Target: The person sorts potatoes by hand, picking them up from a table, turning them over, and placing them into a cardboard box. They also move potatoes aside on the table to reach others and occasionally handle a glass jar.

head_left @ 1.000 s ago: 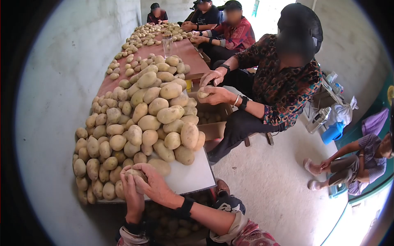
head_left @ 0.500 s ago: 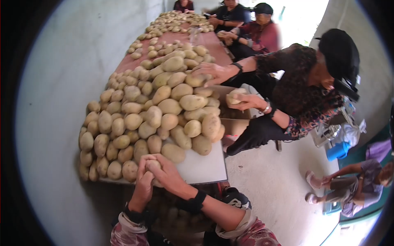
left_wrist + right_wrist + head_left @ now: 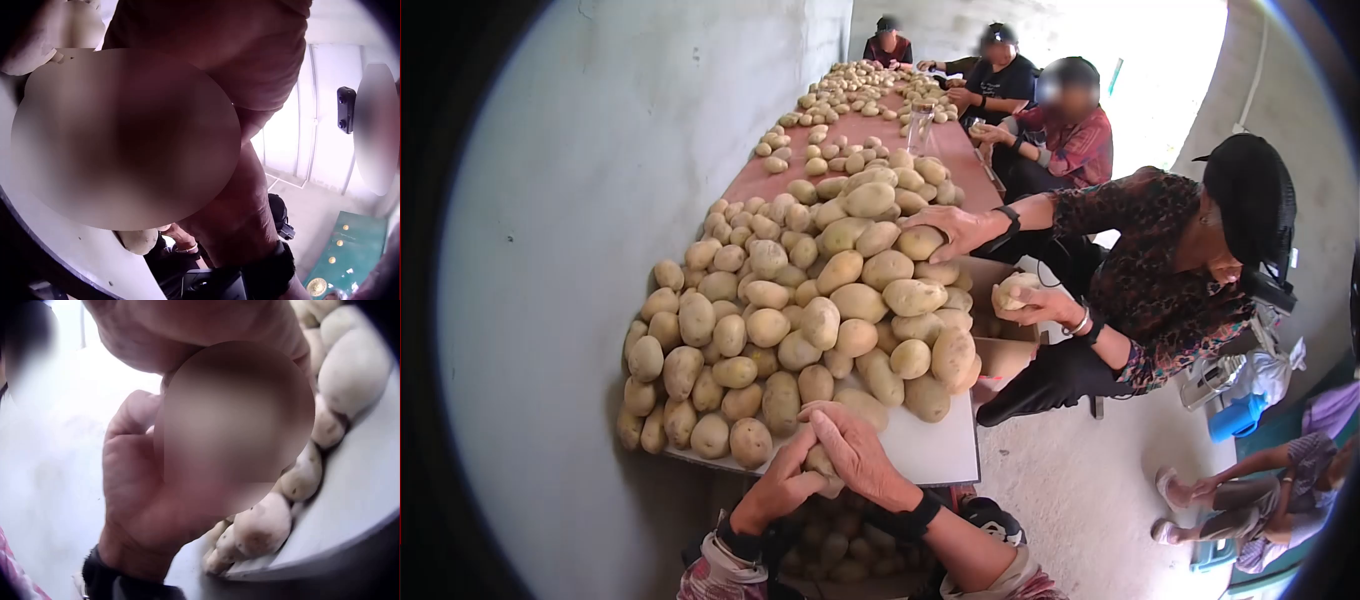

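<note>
Since a second ago we've drawn the potato [image 3: 821, 463] toward six o'clock, off the table [image 3: 930, 450] edge; left hand [image 3: 780, 490] and right hand [image 3: 855, 455] clasp it. Best turn it slowly.

Potato sorting shed: bare concrete walls; potatoes [image 3: 840, 290] heaped along a long table [image 3: 935, 450], workers seated beside it.

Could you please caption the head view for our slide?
Both hands cup one potato at the edge of a table piled with potatoes.
</note>
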A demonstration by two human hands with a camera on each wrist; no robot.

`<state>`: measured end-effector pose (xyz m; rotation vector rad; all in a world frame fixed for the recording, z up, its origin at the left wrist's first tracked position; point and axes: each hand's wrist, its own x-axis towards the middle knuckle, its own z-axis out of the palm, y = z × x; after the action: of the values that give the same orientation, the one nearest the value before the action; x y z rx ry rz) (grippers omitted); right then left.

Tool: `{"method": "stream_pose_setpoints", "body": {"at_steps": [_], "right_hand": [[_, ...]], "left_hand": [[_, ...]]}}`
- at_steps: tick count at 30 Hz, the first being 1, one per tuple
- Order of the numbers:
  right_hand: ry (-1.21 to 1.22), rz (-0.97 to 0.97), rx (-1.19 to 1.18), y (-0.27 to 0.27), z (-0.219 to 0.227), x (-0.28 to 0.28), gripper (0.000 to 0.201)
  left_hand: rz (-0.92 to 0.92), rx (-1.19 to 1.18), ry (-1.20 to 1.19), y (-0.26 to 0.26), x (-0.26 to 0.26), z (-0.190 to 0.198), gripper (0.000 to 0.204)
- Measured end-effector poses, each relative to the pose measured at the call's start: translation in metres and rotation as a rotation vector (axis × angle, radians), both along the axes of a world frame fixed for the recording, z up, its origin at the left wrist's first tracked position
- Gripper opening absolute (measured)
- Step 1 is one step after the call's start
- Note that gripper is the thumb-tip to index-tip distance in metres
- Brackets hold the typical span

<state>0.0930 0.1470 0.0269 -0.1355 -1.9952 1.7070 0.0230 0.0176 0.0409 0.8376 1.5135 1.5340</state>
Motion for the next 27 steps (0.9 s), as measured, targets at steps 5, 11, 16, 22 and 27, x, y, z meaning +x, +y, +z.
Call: {"method": "stream_pose_setpoints", "body": {"at_steps": [5,11,16,22,27], "right_hand": [[0.018,-0.159,0.316,0.025,-0.004,0.004,0.025],[-0.339,-0.303,0.911,0.028,-0.039,-0.003,0.040],[-0.398,-0.331,0.966,0.026,-0.040,-0.008,0.036],[-0.550,-0.321,0.868,0.022,-0.029,-0.002,0.038],[-0.627,-0.239,0.726,0.009,-0.031,0.000,0.051]], "left_hand": [[-0.542,-0.116,0.522,-0.002,-0.004,-0.007,0.042],[-0.150,-0.302,0.424,0.001,0.001,-0.023,0.029],[0.373,-0.128,0.747,0.004,-0.008,-0.025,0.028],[0.314,-0.524,1.249,-0.015,-0.016,-0.038,0.053],[0.121,-0.703,1.145,-0.013,-0.012,-0.027,0.063]]}}
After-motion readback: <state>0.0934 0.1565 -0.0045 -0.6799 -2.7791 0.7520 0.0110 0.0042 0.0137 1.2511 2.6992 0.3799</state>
